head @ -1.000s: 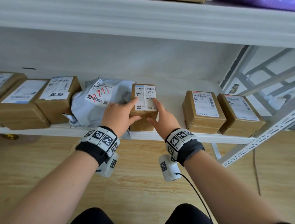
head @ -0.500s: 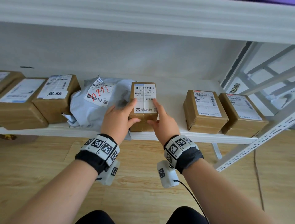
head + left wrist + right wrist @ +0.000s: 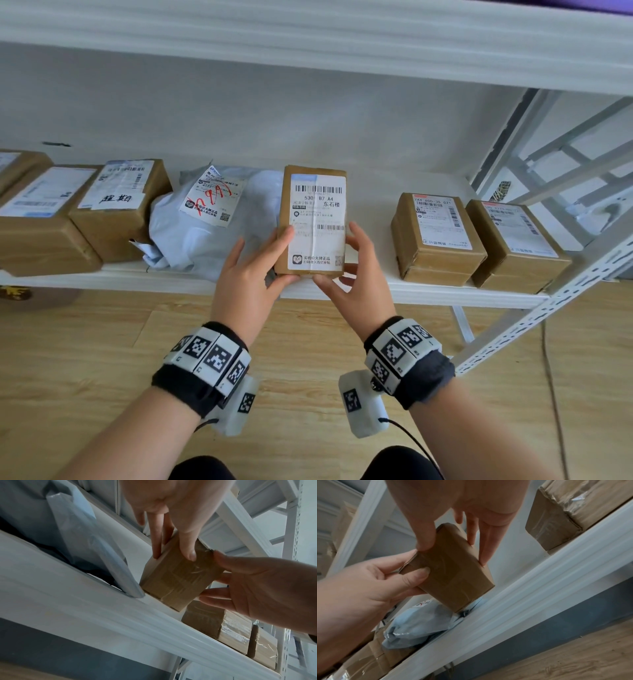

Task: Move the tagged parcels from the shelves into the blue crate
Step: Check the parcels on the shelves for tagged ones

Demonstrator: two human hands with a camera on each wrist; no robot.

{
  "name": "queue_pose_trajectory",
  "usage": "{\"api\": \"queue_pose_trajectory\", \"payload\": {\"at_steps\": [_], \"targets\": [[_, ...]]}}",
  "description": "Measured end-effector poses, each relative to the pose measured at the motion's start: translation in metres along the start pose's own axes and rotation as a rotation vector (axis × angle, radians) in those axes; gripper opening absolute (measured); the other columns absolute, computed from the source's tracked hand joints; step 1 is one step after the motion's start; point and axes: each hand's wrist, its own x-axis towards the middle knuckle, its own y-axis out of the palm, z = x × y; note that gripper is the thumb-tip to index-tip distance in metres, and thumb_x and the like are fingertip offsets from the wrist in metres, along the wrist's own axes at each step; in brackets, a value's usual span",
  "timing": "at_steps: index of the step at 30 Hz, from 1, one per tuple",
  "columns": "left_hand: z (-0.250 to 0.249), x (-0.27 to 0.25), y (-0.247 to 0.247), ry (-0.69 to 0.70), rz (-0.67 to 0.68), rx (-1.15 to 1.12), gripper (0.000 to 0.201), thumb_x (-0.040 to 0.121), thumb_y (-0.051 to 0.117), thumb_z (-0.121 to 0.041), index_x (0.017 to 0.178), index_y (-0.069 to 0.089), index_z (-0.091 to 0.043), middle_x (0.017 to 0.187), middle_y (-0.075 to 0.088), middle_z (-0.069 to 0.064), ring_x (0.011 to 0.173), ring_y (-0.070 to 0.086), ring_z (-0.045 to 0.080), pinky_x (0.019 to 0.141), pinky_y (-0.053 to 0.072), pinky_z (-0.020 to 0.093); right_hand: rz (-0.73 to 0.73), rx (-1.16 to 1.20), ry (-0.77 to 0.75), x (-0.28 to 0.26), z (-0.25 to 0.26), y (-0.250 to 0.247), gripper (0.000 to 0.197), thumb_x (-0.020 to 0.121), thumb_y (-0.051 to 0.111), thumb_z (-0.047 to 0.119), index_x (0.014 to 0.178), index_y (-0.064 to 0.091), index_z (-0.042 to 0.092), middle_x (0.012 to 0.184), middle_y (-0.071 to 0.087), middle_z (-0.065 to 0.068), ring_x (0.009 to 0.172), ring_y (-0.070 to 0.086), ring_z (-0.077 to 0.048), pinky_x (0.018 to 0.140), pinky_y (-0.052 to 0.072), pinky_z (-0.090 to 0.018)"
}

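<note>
Hands meet on one small brown parcel [image 3: 313, 219] at the front edge of the white shelf [image 3: 428, 291]. The left hand [image 3: 245, 274] has its grip on the parcel's left side, thumb under the near end; the right hand [image 3: 359, 277] grips the right side. The parcel is tilted up, label facing the head camera, just right of a grey mailer bag [image 3: 205, 226]. Two taped boxes [image 3: 436, 236] sit further right of the parcel.

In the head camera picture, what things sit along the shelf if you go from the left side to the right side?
Big brown box → box with black handwriting → grey plastic bag parcel → small box held in both hands → brown box → last brown box.
</note>
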Motion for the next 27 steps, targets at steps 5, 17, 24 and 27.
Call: {"api": "queue_pose_trajectory", "payload": {"at_steps": [5,17,24,27], "targets": [[0.002,-0.006,0.003,0.037,-0.028,-0.017,0.071,0.076,0.075,-0.026,0.14,0.044,-0.021,0.132,0.06,0.003,0.124,0.053,0.014,0.112,0.029,0.043,0.045,0.071,-0.011,-0.002,0.002,-0.001,0.088,0.081,0.074,0.036,0.15,0.021,0.027,0.143,0.04,0.014,0.12,0.051,-0.008,0.098,0.049,-0.036],[-0.019,0.001,-0.012,-0.24,0.149,-0.329,0.085,0.075,0.069,-0.046,0.142,0.017,-0.047,0.135,0.041,-0.025,0.107,0.052,-0.012,0.092,0.046,0.022,0.041,0.168,0.001,-0.002,-0.005,-0.006,0.089,0.083,0.073,0.015,0.152,0.019,0.025,0.141,0.045,0.013,0.124,0.051,-0.008,0.101,0.049,-0.038],[-0.018,0.008,-0.009,-0.265,0.19,-0.272,0.078,0.084,0.069,-0.029,0.15,0.028,-0.025,0.131,0.035,-0.015,0.097,0.046,-0.021,0.08,0.034,-0.005,0.042,0.137,-0.016,-0.003,-0.006,-0.009,0.088,0.082,0.074,0.017,0.151,0.02,0.029,0.124,0.042,0.04,0.125,0.05,-0.004,0.102,0.048,-0.04],[-0.02,0.009,-0.009,-0.273,0.198,-0.303,0.078,0.085,0.07,-0.026,0.15,0.028,-0.025,0.131,0.036,-0.014,0.097,0.048,-0.019,0.081,0.033,-0.006,0.041,0.135,-0.016,-0.004,-0.006,-0.01,0.088,0.082,0.074,0.018,0.151,0.02,0.028,0.126,0.042,0.037,0.126,0.05,-0.006,0.102,0.048,-0.04]]}}
